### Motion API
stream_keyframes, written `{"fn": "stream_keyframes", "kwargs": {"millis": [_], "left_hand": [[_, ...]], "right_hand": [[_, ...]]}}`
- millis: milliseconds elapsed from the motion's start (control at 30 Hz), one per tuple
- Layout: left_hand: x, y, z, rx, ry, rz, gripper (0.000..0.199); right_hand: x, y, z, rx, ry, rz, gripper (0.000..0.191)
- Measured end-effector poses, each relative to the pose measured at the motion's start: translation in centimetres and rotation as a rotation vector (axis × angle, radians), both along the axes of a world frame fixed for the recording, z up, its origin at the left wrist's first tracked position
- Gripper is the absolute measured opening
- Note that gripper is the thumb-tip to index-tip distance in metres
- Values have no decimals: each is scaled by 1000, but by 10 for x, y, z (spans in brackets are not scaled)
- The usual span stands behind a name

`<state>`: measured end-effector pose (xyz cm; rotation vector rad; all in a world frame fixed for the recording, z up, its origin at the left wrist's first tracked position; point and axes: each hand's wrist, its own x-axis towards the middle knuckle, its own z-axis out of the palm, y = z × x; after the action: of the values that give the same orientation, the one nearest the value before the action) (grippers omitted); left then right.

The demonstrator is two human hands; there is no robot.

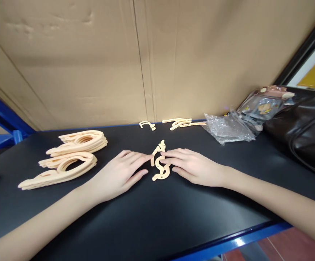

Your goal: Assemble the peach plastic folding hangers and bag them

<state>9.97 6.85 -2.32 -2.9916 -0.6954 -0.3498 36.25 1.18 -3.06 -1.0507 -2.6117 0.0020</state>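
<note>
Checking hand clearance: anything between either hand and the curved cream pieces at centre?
Nothing visible. Left hand has a fingertip at the curved pieces; right hand has fingers over them. The stacked pieces lie off to the left.

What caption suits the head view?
Two hands at curved, cream-coloured pieces on a black tabletop, stacked pieces to the left.

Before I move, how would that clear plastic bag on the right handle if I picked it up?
The bag would probably flop and crumple, since its thin film is already creased. It looks light, so a push would likely slide or bunch it. The shiny surface may feel slippery.
</note>
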Motion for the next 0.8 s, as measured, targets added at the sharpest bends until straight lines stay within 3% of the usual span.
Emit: {"fn": "stream_keyframes", "kwargs": {"millis": [133,333,500,667,800], "left_hand": [[2,2,-3,162,48,20,37],[-4,4,-10,437,20,381,57],[-3,5,-14,306,14,270,57],[-2,7,-12,242,15,422,61],[3,13,-9,220,47,395,54]], "right_hand": [[1,1,3,-4,46,6,25],[-1,0,7,-51,44,28,18],[-1,-2,7,-51,35,30,18],[0,2,14,79,36,-19,22],[-3,32,23,187,-25,-88,23]]}}
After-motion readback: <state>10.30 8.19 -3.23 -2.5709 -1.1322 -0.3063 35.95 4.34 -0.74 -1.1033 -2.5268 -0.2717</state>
